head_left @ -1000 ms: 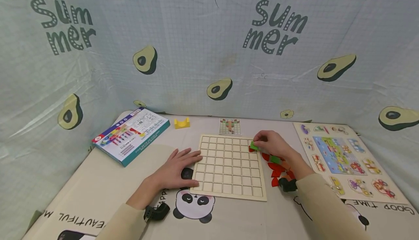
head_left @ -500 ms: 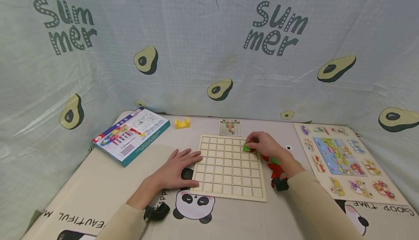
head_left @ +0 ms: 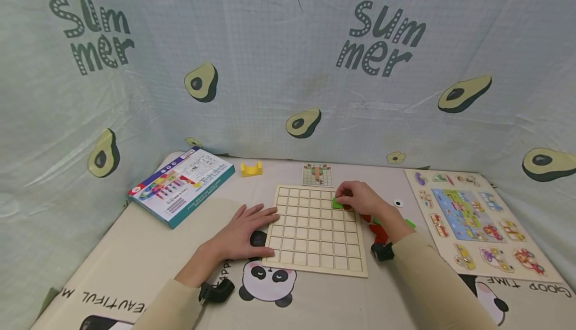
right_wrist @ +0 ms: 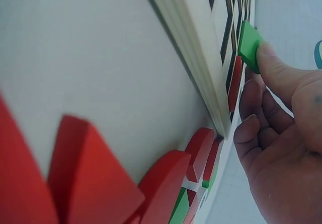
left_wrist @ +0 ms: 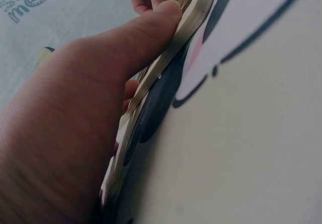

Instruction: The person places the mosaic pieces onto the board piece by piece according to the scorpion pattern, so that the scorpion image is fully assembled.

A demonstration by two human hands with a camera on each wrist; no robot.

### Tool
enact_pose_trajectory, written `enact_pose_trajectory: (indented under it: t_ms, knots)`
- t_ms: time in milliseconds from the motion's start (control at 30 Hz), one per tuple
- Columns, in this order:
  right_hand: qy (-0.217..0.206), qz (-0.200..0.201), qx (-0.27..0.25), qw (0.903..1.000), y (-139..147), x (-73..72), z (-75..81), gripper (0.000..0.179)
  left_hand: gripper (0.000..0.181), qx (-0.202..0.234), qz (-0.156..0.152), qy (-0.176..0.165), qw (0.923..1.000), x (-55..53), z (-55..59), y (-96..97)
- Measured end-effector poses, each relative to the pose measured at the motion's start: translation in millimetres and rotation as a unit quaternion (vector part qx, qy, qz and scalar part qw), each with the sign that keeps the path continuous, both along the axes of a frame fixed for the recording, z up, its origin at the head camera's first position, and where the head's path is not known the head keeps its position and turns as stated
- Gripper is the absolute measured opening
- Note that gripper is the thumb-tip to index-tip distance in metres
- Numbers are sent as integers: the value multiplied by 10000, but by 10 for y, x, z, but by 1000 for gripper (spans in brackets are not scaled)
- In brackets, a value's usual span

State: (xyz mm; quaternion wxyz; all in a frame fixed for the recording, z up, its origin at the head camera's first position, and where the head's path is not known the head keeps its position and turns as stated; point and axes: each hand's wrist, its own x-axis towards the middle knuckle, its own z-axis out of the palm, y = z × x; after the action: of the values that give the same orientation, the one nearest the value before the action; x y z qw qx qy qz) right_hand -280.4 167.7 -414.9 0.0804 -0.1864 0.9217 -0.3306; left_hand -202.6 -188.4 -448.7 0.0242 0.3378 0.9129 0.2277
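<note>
Near the far right corner of the pale wooden grid board point(head_left: 313, 245), your right hand point(head_left: 360, 197) is pinching a smooth, flat green tile point(right_wrist: 248, 45) between thumb and finger, holding it tilted just beside a red piece point(right_wrist: 235, 85); whether the tile is touching wood, I cannot tell. Your left hand point(head_left: 247, 233) is resting with fingers spread wide against the left edge. Beyond the right edge, thick, curved red chips point(head_left: 379, 233) are lying on the table point(head_left: 328, 300), partly hiding behind your forearm point(head_left: 392, 224); the right wrist view is blurring and cropping the nearest.
</note>
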Motion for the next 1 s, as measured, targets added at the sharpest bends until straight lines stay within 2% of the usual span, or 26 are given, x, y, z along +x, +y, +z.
enact_pose_trajectory:
  t_ms: [367, 767, 1000]
  knots:
    - [-31, -11, 270, 9996, -22, 16, 30, 5, 83, 35, 13, -28, 10000, 4, -11, 0]
    - [47, 89, 194, 9998, 29, 12, 10, 9, 83, 26, 20, -52, 10000, 6, 4, 9]
    - [-18, -146, 60, 9999, 73, 14, 27, 14, 83, 46, 24, -69, 10000, 11, 17, 11]
